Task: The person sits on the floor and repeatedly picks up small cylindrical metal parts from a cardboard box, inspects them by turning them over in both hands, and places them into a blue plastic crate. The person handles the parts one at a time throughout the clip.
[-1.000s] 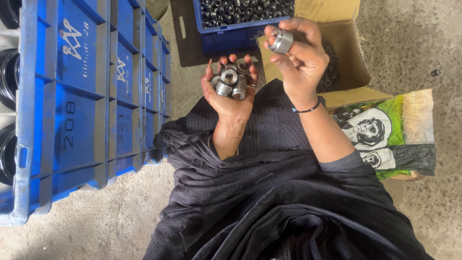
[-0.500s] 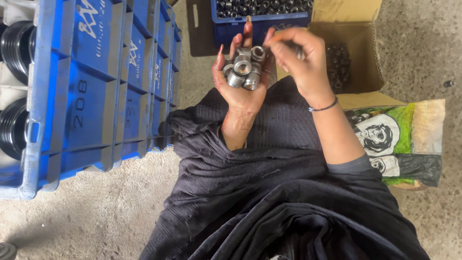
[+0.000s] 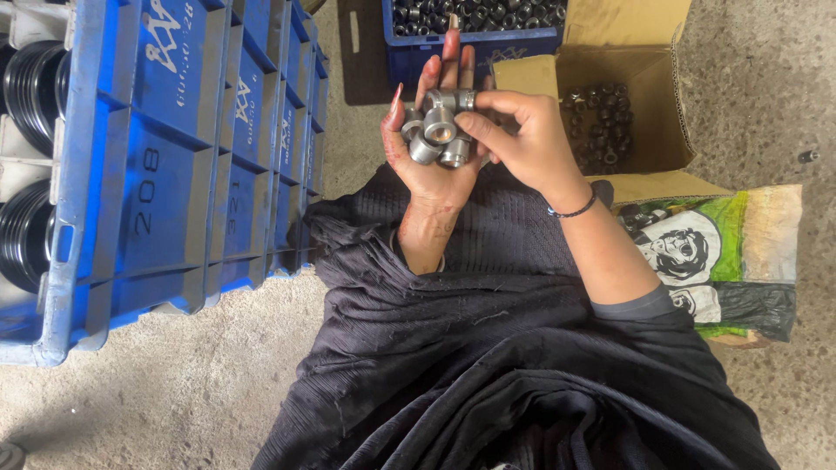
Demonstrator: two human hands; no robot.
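Note:
My left hand (image 3: 433, 165) is held palm up above my lap, cupping several small grey metal rings (image 3: 438, 130) in a cluster. My right hand (image 3: 521, 139) reaches in from the right and its fingertips pinch one ring (image 3: 463, 99) at the top of that cluster, touching the left palm. A dark bracelet sits on the right wrist. Black cloth (image 3: 488, 348) covers my lap below both arms.
Blue plastic crates (image 3: 218, 157) stand stacked on edge at the left, with black rubber rings (image 3: 30, 87) behind them. A blue crate of metal rings (image 3: 475, 22) lies ahead. An open cardboard box (image 3: 627, 78) holds more rings at the right, beside a green printed sack (image 3: 714, 252). Concrete floor all around.
My right hand came down from its raised position with a ring and now meets the left palm. The view has shifted slightly.

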